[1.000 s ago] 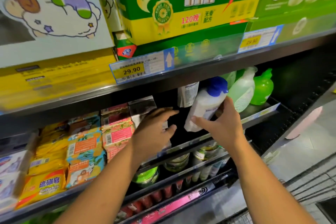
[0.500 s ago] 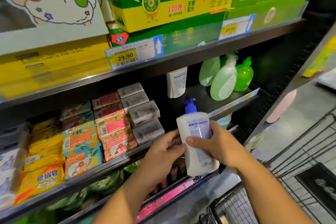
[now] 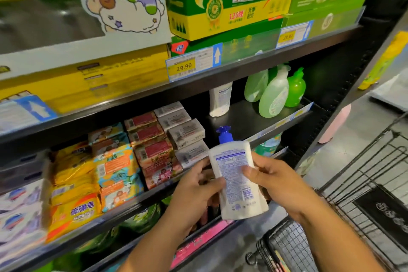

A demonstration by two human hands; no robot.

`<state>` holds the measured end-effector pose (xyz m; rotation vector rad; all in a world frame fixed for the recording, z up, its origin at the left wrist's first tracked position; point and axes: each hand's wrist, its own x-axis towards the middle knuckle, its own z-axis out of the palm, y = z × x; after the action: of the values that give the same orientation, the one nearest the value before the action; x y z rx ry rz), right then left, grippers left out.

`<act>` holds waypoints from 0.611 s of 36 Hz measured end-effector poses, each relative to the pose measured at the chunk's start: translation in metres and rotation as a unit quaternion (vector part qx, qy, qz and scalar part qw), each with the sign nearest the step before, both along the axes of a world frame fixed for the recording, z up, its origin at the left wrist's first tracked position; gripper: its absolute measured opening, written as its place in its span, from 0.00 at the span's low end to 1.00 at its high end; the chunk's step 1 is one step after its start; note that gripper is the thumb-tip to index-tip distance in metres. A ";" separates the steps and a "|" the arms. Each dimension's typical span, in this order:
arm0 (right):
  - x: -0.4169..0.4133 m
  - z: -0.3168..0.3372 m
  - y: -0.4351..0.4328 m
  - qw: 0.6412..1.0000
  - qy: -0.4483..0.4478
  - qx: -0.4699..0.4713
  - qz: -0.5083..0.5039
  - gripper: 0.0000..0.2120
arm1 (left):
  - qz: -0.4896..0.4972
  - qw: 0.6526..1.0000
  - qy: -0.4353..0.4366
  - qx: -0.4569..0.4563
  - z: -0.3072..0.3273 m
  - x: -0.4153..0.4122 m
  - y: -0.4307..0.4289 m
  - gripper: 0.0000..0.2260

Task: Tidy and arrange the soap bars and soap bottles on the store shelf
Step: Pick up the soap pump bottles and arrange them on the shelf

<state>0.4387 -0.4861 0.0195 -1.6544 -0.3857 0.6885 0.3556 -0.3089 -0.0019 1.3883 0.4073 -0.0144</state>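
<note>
White pump bottle [image 3: 237,179] is upright just in front of the shelf [image 3: 242,120], near side, left hand [image 3: 196,192] & right hand [image 3: 276,180] both curled round its body w/ thumbs on the label; prob. stiff, slick plastic, heavyish if full, so hold the body, not the blue pump head [image 3: 224,133].

A green box [image 3: 223,0] sits at twelve o'clock, a cartoon box [image 3: 84,6] at ten, a price tag [image 3: 189,66] just under the green box, a wire cart [image 3: 379,212] at four.
</note>
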 end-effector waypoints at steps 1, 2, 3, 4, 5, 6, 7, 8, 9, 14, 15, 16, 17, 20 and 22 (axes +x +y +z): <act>-0.004 0.001 0.002 1.000 0.003 -0.004 -0.007 0.14 | 0.003 1.000 0.003 0.002 0.001 -0.003 0.002 0.18; -0.009 0.002 0.005 1.000 0.008 -0.010 -0.017 0.15 | 0.002 1.000 0.007 0.004 0.002 -0.007 0.003 0.17; -0.013 0.001 0.007 0.999 0.014 -0.014 -0.026 0.16 | -0.002 1.000 0.012 0.000 0.003 -0.010 0.004 0.16; -0.017 0.001 0.009 0.999 0.026 -0.011 -0.036 0.17 | -0.004 1.000 0.018 -0.012 0.003 -0.013 0.003 0.14; -0.021 0.001 0.012 0.998 0.037 -0.006 -0.043 0.18 | -0.001 0.999 0.024 -0.040 0.004 -0.016 0.001 0.11; -0.026 0.003 0.015 0.998 0.045 -0.004 -0.046 0.19 | 0.002 0.997 0.030 -0.071 0.005 -0.018 -0.001 0.11; -0.031 0.003 0.017 0.998 0.044 -0.004 -0.041 0.19 | 0.005 0.995 0.033 -0.089 0.005 -0.020 -0.003 0.15; -0.036 0.005 0.020 0.998 0.043 -0.001 -0.035 0.19 | 0.009 0.995 0.036 -0.092 0.005 -0.021 -0.003 0.21; -0.040 0.007 0.022 0.999 0.044 0.007 -0.032 0.18 | 0.005 0.996 0.033 -0.088 0.005 -0.022 -0.003 0.26; -0.050 0.020 0.017 0.997 0.053 0.034 -0.049 0.12 | 0.027 0.988 0.019 -0.150 0.013 -0.031 0.012 0.28; -0.050 0.018 0.015 0.997 0.046 0.025 -0.064 0.11 | 0.034 0.985 0.014 -0.168 0.012 -0.032 0.016 0.27; -0.051 0.015 0.015 0.996 0.035 0.007 -0.080 0.10 | 0.042 0.981 0.010 -0.187 0.013 -0.034 0.018 0.26; -0.053 0.010 0.015 0.995 0.021 -0.018 -0.091 0.09 | 0.046 0.978 0.000 -0.205 0.013 -0.036 0.021 0.24; -0.065 -0.005 0.022 0.992 0.053 -0.071 -0.086 0.09 | 0.064 0.965 -0.023 -0.251 0.014 -0.041 0.026 0.21; -0.076 -0.011 0.031 0.989 0.119 -0.065 -0.058 0.17 | 0.071 0.959 -0.036 -0.272 0.013 -0.045 0.027 0.20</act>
<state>0.3632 -0.4549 0.0087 -1.6781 -0.0738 0.8267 0.3105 -0.2823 0.0109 0.8130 0.4036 0.0385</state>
